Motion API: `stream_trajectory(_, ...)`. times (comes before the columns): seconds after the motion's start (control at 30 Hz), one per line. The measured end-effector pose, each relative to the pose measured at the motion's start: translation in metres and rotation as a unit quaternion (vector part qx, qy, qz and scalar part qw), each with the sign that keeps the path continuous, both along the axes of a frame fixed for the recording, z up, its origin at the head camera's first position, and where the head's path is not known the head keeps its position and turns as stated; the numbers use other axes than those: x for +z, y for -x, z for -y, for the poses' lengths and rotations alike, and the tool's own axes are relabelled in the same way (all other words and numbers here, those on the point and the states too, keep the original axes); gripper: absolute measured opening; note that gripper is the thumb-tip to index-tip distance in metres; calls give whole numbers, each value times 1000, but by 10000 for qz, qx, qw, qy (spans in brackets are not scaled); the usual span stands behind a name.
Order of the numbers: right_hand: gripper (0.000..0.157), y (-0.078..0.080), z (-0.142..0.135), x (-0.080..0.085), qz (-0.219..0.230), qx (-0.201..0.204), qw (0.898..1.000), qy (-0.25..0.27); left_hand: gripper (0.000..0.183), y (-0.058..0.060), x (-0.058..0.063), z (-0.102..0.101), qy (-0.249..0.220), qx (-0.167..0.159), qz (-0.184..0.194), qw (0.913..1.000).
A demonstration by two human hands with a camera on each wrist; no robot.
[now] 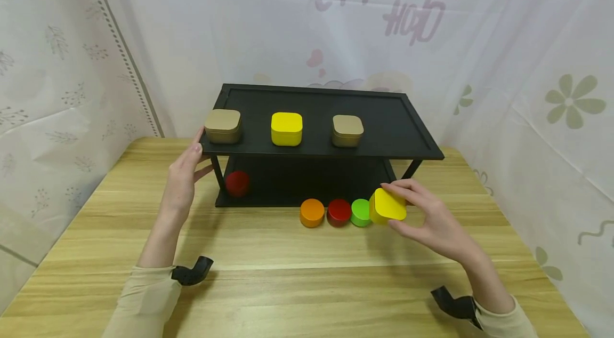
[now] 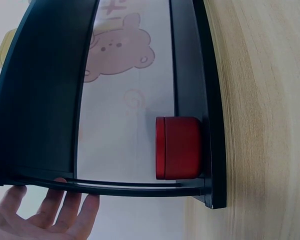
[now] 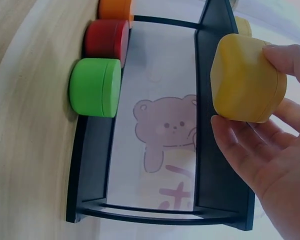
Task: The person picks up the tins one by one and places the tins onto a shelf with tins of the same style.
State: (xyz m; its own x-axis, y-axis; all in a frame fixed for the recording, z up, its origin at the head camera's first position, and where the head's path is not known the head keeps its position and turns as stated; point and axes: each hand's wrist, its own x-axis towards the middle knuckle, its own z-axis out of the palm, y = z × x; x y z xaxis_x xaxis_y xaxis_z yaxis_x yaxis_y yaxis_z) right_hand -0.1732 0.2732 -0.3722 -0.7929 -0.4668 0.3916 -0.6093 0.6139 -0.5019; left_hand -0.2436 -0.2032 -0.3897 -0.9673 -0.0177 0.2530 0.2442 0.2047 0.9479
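Observation:
A black two-tier shelf point(image 1: 307, 154) stands on the wooden table. My left hand point(image 1: 181, 178) holds the left end of its upper tier, with fingertips point(image 2: 92, 201) against the side frame in the left wrist view. In my right hand point(image 1: 431, 220) is a yellow square tin point(image 1: 389, 206), pinched between thumb and fingers and raised in front of the shelf's right part. On the upper tier sit a gold tin point(image 1: 223, 126), another yellow tin point(image 1: 287, 129) and a second gold tin point(image 1: 347, 130), spaced apart. A round red tin point(image 2: 182, 148) rests at the lower tier's left end.
Along the shelf's front foot, an orange round tin point(image 1: 312, 212), a red round tin point(image 1: 339, 212) and a green round tin point(image 3: 94, 87) stand in a row on the table point(image 1: 288, 284). A printed white curtain point(image 1: 268, 34) hangs behind and at the sides.

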Motion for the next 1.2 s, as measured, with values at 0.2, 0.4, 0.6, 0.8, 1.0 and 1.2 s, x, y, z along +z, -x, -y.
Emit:
stream_trajectory(0.2,73,-1,-4,4,-130,-72,9996,240,50,0,0,0,-9,-15,-4,10000)
stream_trajectory(0.4,73,-2,-9,8,-172,-161,9990,374,50,0,0,0,19,-11,-21,10000)
stream_trajectory(0.6,75,-1,-15,12,-233,-238,9985,432,50,0,0,0,30,-18,-24,10000)
stream_trajectory(0.8,76,-2,-21,16,-325,-277,9972,614,50,1,0,-1,16,-18,9,10000)
stream_trajectory(1.0,77,-2,-29,22,-393,-249,9945,943,51,1,-1,-2,9,-25,19,10000)
stream_trajectory(1.2,76,6,-34,36,-424,-171,9919,1185,51,0,0,-1,-135,-45,-22,9999)
